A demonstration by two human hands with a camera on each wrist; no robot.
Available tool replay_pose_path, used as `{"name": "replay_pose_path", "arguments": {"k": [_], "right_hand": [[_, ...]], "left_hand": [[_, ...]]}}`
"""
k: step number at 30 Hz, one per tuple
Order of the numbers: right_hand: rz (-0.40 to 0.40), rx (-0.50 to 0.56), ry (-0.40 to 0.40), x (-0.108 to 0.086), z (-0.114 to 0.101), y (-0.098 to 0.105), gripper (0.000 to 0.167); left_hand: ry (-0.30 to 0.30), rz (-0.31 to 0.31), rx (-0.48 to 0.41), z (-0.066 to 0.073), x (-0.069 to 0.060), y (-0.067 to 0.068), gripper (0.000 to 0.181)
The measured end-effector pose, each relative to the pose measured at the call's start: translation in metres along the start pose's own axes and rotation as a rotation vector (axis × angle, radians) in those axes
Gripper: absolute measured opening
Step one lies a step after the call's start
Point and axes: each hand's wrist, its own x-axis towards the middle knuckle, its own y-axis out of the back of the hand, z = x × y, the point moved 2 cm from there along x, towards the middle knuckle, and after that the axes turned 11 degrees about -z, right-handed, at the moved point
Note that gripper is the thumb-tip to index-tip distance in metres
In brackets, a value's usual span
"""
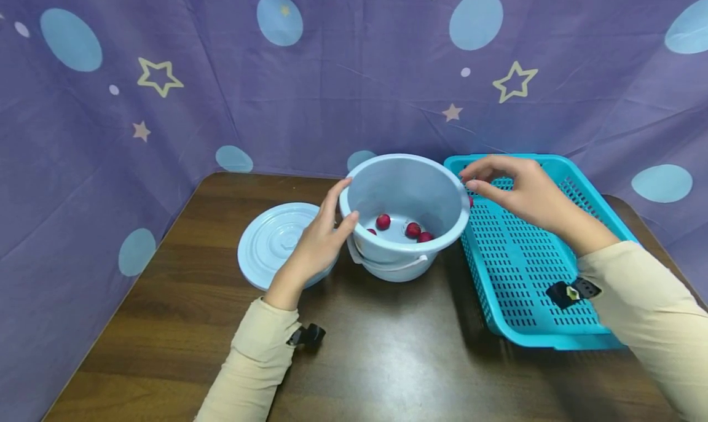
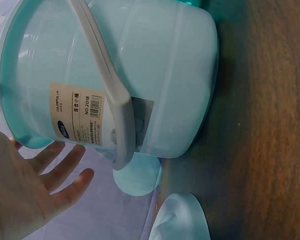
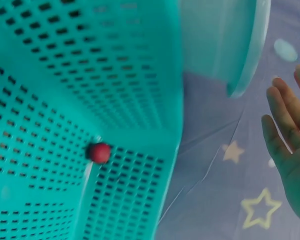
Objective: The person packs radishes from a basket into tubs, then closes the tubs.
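A pale blue bucket (image 1: 409,182) stands upright in the middle, with several small, round, dark red pieces (image 1: 383,222) on its bottom; their kind is unclear. My left hand (image 1: 315,244) touches the left of the rim with extended fingers and thumb, beside the outer wall in the left wrist view. Just right of the rim my right hand (image 1: 520,191) hovers above the turquoise basket (image 1: 553,339), its fingers loosely bent and holding nothing. One red piece (image 3: 99,153) lies in a corner of that basket, mostly hidden in the head view.
A pale blue lid (image 1: 271,238) lies on the brown wooden table (image 1: 354,360), left of the bucket and partly behind my left hand. The bucket's handle (image 1: 395,266) hangs down in front. A purple curtain (image 1: 359,72) rises behind the table.
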Motion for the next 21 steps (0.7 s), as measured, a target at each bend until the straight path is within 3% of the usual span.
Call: {"name": "replay_pose_path", "arguments": {"k": [5,11,21], "right_hand": [[0.008,0.043,-0.134,0.001,0.022,0.000,0.025],[-0.041,0.105,-0.265,0.005,0.049,-0.006,0.032],[-0.160,0.125,-0.387,0.017,0.091,-0.015,0.040]], "left_hand": [[0.001,-0.002,0.001,0.000,-0.001,0.000,0.066],[0.007,-0.007,0.002,0.000,-0.001,0.000,0.062],[-0.002,-0.002,0.001,0.000,-0.001,0.000,0.064]]}}
